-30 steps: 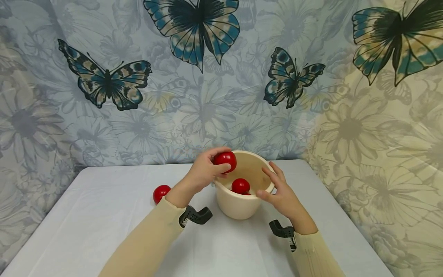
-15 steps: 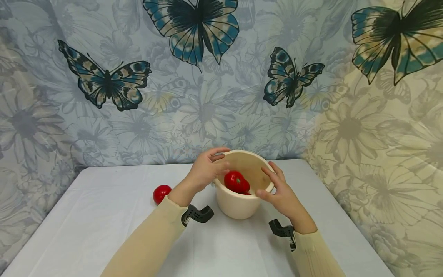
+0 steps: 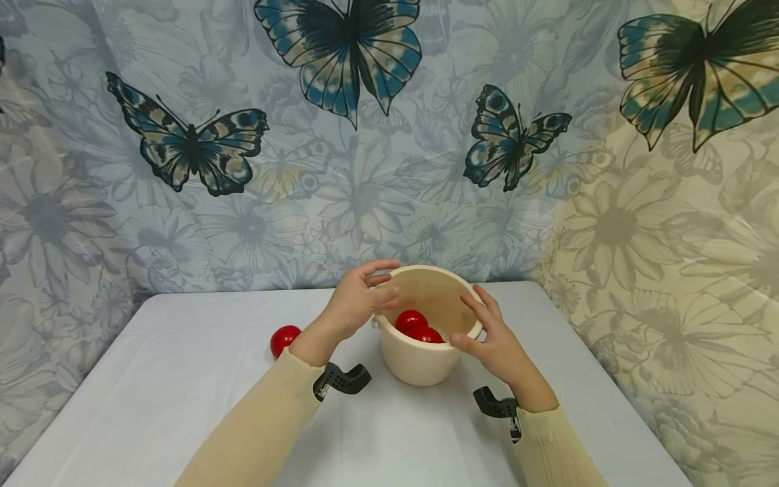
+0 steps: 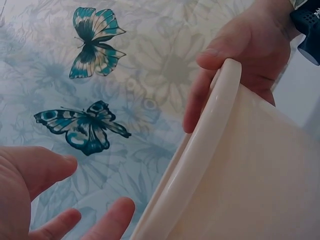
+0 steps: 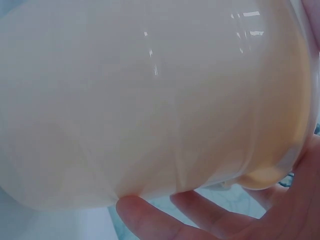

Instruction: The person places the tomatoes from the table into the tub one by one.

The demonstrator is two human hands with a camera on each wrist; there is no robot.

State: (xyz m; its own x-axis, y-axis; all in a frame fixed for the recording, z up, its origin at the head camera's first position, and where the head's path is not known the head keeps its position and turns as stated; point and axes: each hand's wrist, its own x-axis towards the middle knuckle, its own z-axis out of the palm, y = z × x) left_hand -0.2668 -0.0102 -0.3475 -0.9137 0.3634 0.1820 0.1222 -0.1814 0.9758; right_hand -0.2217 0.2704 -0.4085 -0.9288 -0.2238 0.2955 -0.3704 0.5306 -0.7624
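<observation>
A cream plastic bucket [image 3: 420, 362] stands on the table, its mouth tilted toward the head camera. Two red tomatoes [image 3: 410, 320] show inside it, round and glossy; any lower ones are hidden by the wall. My left hand [image 3: 362, 297] hovers at the bucket's left rim, fingers spread and holding nothing; the left wrist view shows its thumb [image 4: 55, 172] and fingertips apart. My right hand [image 3: 496, 341] holds the bucket at its right side, thumb at the rim. In the right wrist view, its fingers [image 5: 150, 217] touch the outer wall. Another tomato [image 3: 284, 340] lies left of the bucket, partly behind my left forearm.
A white cloth covers the table [image 3: 201, 379]. Behind it hangs a backdrop [image 3: 365, 196] printed with flowers and butterflies. Black wrist camera mounts [image 3: 347, 379] stick out from both sleeves.
My left hand held a tomato over the bucket a second ago and has let it go. The tomato dropped in among the others. My right hand has stayed on the bucket.
</observation>
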